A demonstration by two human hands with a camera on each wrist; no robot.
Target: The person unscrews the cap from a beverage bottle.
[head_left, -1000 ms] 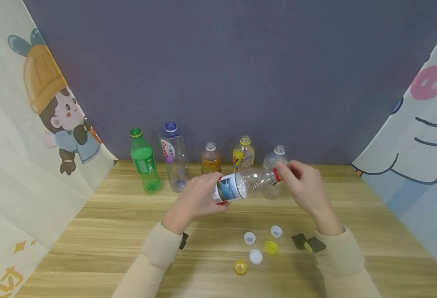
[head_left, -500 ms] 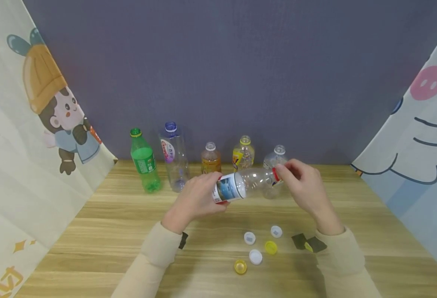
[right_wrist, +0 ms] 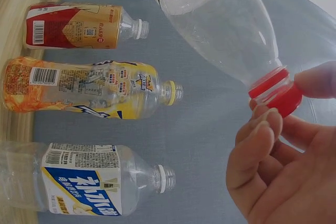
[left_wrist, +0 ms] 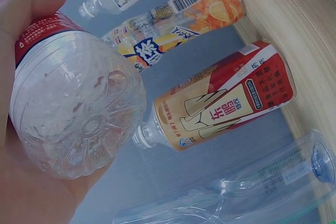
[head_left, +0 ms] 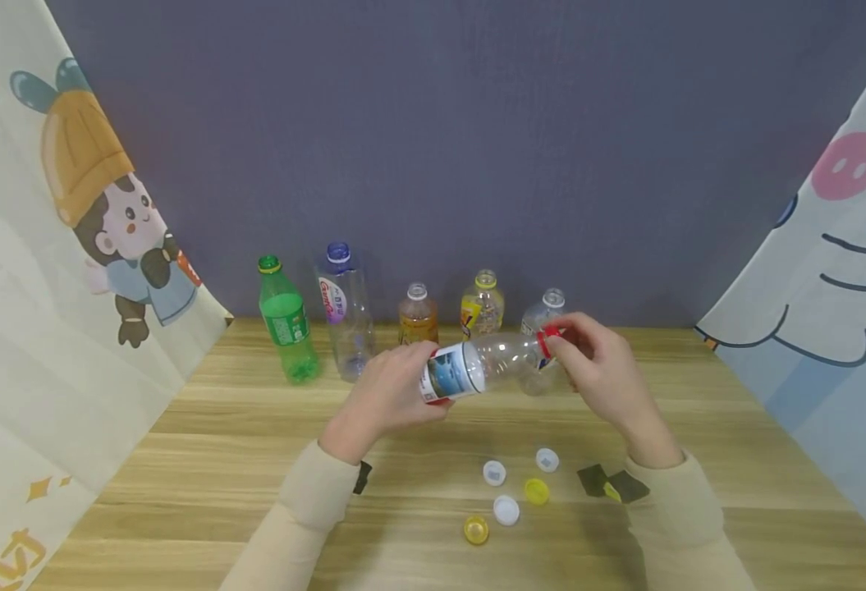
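My left hand (head_left: 388, 390) grips a clear plastic bottle (head_left: 506, 359) round its labelled lower half, holding it tilted on its side above the table with the neck to the right. At the neck my right hand (head_left: 606, 373) pinches a red bottle cap (right_wrist: 286, 100) between thumb and fingers. The right wrist view shows a gap between that cap and the red ring (right_wrist: 266, 81) on the neck. Facing the left wrist camera is the bottle's ridged base (left_wrist: 89, 121); no liquid shows inside.
Along the back stand uncapped bottles: green (head_left: 285, 324), tall clear with a blue neck (head_left: 350, 320), brown-labelled (head_left: 418, 316), yellow-labelled (head_left: 483, 304) and clear (head_left: 553, 305). Loose white caps (head_left: 506, 510) and yellow caps (head_left: 537, 492) lie in front. Dark scraps (head_left: 613, 483) lie near the right sleeve.
My right fingers have turned at the neck, and more of the red cap shows now. The left hand and the bottle have barely moved.
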